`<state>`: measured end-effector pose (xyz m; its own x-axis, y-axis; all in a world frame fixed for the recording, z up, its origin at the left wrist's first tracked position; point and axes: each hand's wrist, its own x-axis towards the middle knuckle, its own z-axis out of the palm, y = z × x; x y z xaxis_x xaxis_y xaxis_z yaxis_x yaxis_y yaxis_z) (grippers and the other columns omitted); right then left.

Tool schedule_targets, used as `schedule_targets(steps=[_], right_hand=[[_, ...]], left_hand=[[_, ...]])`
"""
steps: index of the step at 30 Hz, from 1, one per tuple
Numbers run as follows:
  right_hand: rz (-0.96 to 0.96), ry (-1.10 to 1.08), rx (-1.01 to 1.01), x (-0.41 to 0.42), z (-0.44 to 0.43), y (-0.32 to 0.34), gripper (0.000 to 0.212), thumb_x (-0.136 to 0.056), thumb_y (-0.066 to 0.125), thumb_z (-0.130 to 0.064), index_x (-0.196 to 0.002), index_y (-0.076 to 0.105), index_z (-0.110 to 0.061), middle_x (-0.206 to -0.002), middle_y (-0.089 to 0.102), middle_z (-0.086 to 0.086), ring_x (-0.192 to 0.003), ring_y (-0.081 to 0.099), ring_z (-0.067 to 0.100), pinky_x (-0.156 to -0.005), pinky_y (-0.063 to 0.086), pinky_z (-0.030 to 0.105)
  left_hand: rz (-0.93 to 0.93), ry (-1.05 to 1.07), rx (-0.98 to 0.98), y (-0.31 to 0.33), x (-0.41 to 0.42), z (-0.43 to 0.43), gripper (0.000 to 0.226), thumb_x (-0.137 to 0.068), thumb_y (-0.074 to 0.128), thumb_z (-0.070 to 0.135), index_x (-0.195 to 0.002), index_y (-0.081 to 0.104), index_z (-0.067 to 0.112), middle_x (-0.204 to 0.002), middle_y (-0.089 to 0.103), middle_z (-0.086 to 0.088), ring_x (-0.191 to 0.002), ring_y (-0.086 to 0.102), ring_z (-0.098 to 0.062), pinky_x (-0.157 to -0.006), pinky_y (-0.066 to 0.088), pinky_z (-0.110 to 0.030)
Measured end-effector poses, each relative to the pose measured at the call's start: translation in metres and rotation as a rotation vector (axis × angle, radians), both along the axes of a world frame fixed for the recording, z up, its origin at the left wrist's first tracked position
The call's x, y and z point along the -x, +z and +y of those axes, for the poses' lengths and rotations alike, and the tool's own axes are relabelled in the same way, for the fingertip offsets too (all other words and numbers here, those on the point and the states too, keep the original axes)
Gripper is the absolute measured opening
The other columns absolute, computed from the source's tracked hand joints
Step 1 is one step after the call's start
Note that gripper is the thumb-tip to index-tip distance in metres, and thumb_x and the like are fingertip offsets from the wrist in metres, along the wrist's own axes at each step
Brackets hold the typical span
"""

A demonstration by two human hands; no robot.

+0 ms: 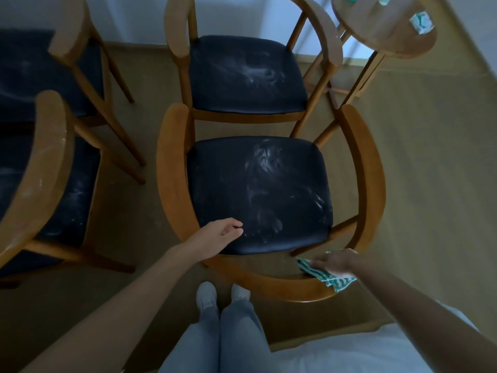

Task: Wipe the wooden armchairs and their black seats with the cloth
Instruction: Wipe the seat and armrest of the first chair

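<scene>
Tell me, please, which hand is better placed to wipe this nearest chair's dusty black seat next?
Probably the right hand: it presses the cloth on the wooden backrest beside the seat; the left hand is empty.

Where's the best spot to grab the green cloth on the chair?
Probably the cloth by its loose corner, poking past the rail from under the right hand. Come from the right: the rest lies flat, pressed on the wood.

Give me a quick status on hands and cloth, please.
Right hand presses cloth flat on rail. Left hand open at seat edge. Seat smeared white. Nothing blocks the rail.
</scene>
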<state>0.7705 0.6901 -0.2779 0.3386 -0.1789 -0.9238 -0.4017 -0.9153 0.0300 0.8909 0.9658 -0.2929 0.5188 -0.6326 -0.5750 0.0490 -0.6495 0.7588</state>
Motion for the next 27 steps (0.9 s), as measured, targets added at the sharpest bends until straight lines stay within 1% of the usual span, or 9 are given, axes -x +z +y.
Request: schedule_targets(steps=[3,7,10,12,13,15,17,20,27], right_hand=[[0.002,-0.034,-0.012,-0.002,0.011,0.000,0.044,-0.097,0.031,-0.053,-0.130,0.050,-0.031,-0.118,0.058,0.005,-0.096,0.053,0.016,-0.080,0.039,0.027],[0.037,-0.238,-0.227,-0.003,0.050,-0.007,0.058,-0.096,0.025,-0.057,-0.115,0.054,-0.012,-0.091,0.056,0.006,-0.080,0.054,0.018,-0.069,0.044,0.026],[0.063,-0.278,-0.381,-0.016,0.086,-0.008,0.058,-0.096,0.019,-0.059,-0.107,0.053,-0.013,-0.087,0.054,0.002,-0.076,0.053,0.015,-0.071,0.044,0.023],[-0.016,-0.317,-0.510,-0.032,0.118,-0.005,0.051,-0.100,0.019,-0.048,-0.128,0.046,-0.014,-0.100,0.053,-0.003,-0.082,0.050,0.006,-0.074,0.039,0.016],[-0.081,-0.376,-0.593,-0.041,0.134,-0.007,0.050,-0.102,0.020,-0.042,-0.141,0.034,-0.014,-0.119,0.050,-0.002,-0.099,0.051,0.006,-0.084,0.037,0.015],[-0.191,-0.509,-0.779,-0.057,0.164,-0.014,0.051,-0.103,0.022,-0.034,-0.150,0.011,-0.017,-0.150,0.026,-0.002,-0.137,0.029,0.014,-0.103,0.024,0.018],[-0.245,-0.624,-0.841,-0.070,0.183,-0.019,0.050,-0.103,0.024,-0.034,-0.150,0.011,-0.021,-0.151,0.022,-0.005,-0.142,0.020,0.015,-0.109,0.019,0.023],[-0.270,-0.782,-0.879,-0.075,0.182,-0.029,0.043,-0.103,0.028,-0.035,-0.145,0.027,-0.026,-0.146,0.030,-0.011,-0.134,0.032,0.010,-0.110,0.026,0.022],[-0.184,-0.385,-0.889,-0.049,0.155,-0.046,0.058,-0.101,0.037,-0.029,-0.150,0.005,-0.028,-0.144,0.012,-0.021,-0.136,0.012,0.000,-0.094,0.020,-0.002]], left_hand=[[-0.010,0.013,0.000,0.001,-0.001,0.003,0.038,-0.099,0.040,0.037,-0.133,0.047,0.022,-0.129,0.053,0.005,-0.114,0.047,-0.005,-0.096,0.038,-0.021],[-0.029,0.026,-0.002,0.002,-0.003,0.006,0.038,-0.099,0.040,0.036,-0.133,0.047,0.023,-0.130,0.053,0.005,-0.116,0.048,-0.007,-0.097,0.040,-0.023],[-0.037,0.075,0.008,0.002,-0.004,0.013,0.036,-0.099,0.042,0.035,-0.132,0.048,0.023,-0.127,0.056,0.003,-0.117,0.051,-0.009,-0.100,0.043,-0.029],[-0.054,0.124,0.019,0.004,-0.005,0.020,0.035,-0.099,0.042,0.033,-0.132,0.048,0.023,-0.125,0.057,0.004,-0.118,0.051,-0.010,-0.098,0.043,-0.026],[-0.068,0.153,0.022,0.005,-0.006,0.025,0.036,-0.099,0.042,0.033,-0.133,0.047,0.023,-0.126,0.056,0.004,-0.119,0.050,-0.010,-0.097,0.042,-0.024],[-0.155,0.188,0.001,0.006,-0.007,0.035,0.039,-0.099,0.043,0.031,-0.136,0.043,0.022,-0.134,0.050,0.005,-0.125,0.044,-0.008,-0.099,0.036,-0.019],[-0.275,0.220,-0.032,0.006,-0.009,0.047,0.045,-0.098,0.046,0.028,-0.142,0.037,0.021,-0.144,0.040,0.006,-0.133,0.034,-0.008,-0.104,0.027,-0.020],[-0.352,0.322,-0.052,0.002,-0.014,0.061,0.051,-0.097,0.048,0.026,-0.145,0.030,0.022,-0.152,0.028,0.004,-0.140,0.022,-0.010,-0.110,0.018,-0.024],[-0.368,0.433,-0.114,-0.009,-0.025,0.070,0.054,-0.097,0.046,0.032,-0.147,0.026,0.025,-0.156,0.018,0.005,-0.143,0.014,-0.011,-0.114,0.017,-0.034]])
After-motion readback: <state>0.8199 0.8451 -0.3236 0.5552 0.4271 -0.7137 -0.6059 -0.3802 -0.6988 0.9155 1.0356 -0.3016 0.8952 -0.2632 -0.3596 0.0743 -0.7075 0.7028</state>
